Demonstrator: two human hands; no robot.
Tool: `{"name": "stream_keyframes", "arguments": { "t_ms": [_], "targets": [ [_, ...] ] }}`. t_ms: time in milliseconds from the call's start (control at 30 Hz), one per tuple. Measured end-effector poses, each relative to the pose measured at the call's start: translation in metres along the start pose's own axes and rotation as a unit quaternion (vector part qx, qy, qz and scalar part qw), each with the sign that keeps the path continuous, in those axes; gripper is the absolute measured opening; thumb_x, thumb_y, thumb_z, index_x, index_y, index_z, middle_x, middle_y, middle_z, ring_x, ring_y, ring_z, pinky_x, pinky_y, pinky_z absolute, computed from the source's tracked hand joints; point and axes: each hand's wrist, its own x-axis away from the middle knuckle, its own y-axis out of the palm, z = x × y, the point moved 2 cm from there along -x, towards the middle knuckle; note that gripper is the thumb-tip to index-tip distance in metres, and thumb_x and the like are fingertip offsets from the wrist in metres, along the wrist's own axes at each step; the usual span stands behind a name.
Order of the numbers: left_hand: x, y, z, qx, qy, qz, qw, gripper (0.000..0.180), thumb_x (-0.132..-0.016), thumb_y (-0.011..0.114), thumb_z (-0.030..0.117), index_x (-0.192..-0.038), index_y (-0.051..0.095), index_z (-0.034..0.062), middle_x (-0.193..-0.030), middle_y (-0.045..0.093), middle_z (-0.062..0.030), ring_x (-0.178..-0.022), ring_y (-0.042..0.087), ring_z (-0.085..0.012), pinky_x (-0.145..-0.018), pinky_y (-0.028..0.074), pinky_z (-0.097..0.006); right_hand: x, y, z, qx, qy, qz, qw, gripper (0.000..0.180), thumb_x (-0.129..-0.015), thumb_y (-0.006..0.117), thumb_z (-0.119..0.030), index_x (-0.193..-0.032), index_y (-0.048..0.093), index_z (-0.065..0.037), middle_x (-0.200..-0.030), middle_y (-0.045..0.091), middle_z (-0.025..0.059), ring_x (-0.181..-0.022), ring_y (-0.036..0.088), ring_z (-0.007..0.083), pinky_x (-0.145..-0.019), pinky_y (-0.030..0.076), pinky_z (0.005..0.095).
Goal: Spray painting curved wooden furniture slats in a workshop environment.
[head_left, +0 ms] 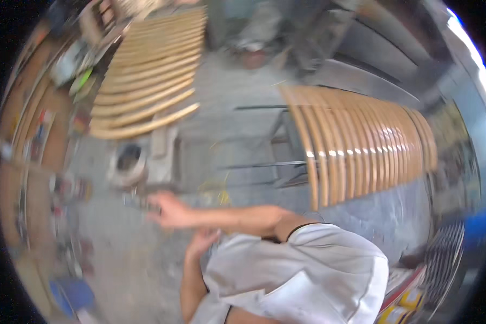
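My right hand reaches across to the left, smeared by motion, near a round pale pot with a dark inside. Its fingers look closed around a small, blurred greyish thing that I cannot make out. My left hand is bent up close to my white shirt, just below the right forearm; its fingers are blurred and partly hidden. Beyond the pot lies a row of curved wooden slats. To the right, glossy curved slats rest across dark bars.
Boards and shelving line the left side, with cluttered small items. A blue bucket stands at the lower left. A pale block sits beside the pot. Yellow containers are at the lower right. Large dark panels lean at the far right.
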Motion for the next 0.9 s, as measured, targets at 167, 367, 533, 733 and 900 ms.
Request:
{"name": "stream_keyframes", "arguments": {
  "t_ms": [167, 367, 533, 733, 900],
  "targets": [
    [-0.063, -0.059, -0.018, -0.180, -0.122, 0.047, 0.975, 0.027, -0.084, 0.069, 0.033, -0.093, 0.071, 0.0071, -0.087, 0.070, -0.0116, -0.080, 0.065, -0.0236, -0.076, 0.052, -0.036, -0.094, -0.020, 0.000, -0.002, -0.079, 0.046, 0.996, 0.030, -0.082, 0.067, -0.014, -0.105, 0.059, 0.002, -0.082, 0.060, 0.0254, -0.076, 0.058, 0.0425, -0.069, 0.047, 0.0450],
    [-0.078, -0.159, -0.112, -0.258, -0.271, 0.163, 0.913, 0.027, -0.083, 0.065, 0.034, -0.093, 0.071, 0.0094, -0.094, 0.070, -0.0174, -0.092, 0.066, -0.0366, -0.079, 0.051, -0.045, -0.221, -0.075, -0.045, 0.001, -0.164, 0.042, 0.986, 0.027, -0.079, 0.067, -0.015, -0.100, 0.062, 0.002, -0.081, 0.063, 0.0267, -0.079, 0.062, 0.0437, -0.071, 0.049, 0.0463],
    [-0.087, -0.217, -0.104, -0.180, -0.219, 0.170, 0.944, 0.030, -0.085, 0.064, 0.035, -0.094, 0.069, 0.0075, -0.094, 0.068, -0.0204, -0.090, 0.065, -0.0388, -0.079, 0.050, -0.046, -0.297, -0.130, -0.055, 0.054, -0.207, 0.042, 0.976, 0.027, -0.078, 0.066, -0.015, -0.101, 0.065, 0.000, -0.083, 0.066, 0.0211, -0.077, 0.065, 0.0346, -0.072, 0.051, 0.0400],
    [-0.124, -0.255, -0.004, -0.270, -0.120, 0.202, 0.934, 0.027, -0.089, 0.059, 0.031, -0.097, 0.067, 0.0068, -0.087, 0.067, -0.0192, -0.083, 0.064, -0.0371, -0.073, 0.049, -0.044, -0.331, -0.210, -0.048, 0.109, -0.086, -0.028, 0.990, 0.029, -0.092, 0.061, -0.016, -0.114, 0.056, 0.001, -0.086, 0.062, 0.0059, -0.080, 0.054, 0.0103, -0.074, 0.048, 0.0277],
    [-0.158, -0.276, 0.044, -0.248, -0.187, 0.193, 0.931, 0.026, -0.088, 0.059, 0.034, -0.101, 0.067, 0.0133, -0.093, 0.068, -0.0177, -0.091, 0.063, -0.0390, -0.079, 0.049, -0.047, -0.360, -0.272, 0.005, 0.111, 0.023, 0.009, 0.994, 0.020, -0.086, 0.070, -0.015, -0.101, 0.063, -0.003, -0.071, 0.062, 0.0014, -0.058, 0.057, 0.0092, -0.053, 0.046, 0.0248]
  ]
}}
